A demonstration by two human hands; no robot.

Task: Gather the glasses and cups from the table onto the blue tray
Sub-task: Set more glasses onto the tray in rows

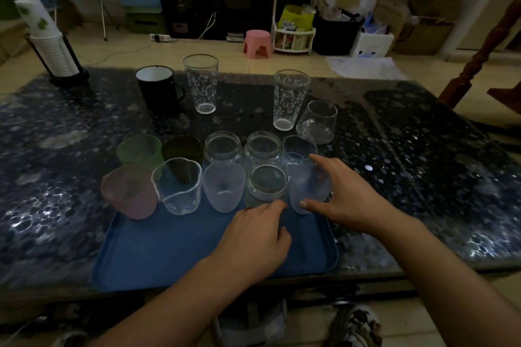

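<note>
The blue tray (169,248) lay at the near edge of the table (56,149), and the cups on it were packed in two tight rows along its far side, apparently so the near half stayed free for more. The front row ran from a pink cup (129,194) through a clear wavy glass (179,189) and a frosted cup (223,187) to a jar (266,184); behind stood a green cup (138,149), a dark cup (181,151), and two more jars (223,148) (262,146).

The right hand (341,197) held a pale blue cup (306,189) at the tray's right end, thumb on its near side and forefinger over its far rim, probably seating it beside the jar to finish the row. The left hand (259,236) rested low over the tray with fingers loosely curled, holding nothing; its fingertips lay at the jar's base, likely steadying it against a knock.

Four pieces waited out on the table: a black mug (156,90), two tall printed glasses (201,83) (289,98), and a clear mug (318,121) just beside the right-hand glass. The tall ones would likely need the open near space, where they could stand without toppling the row.
</note>
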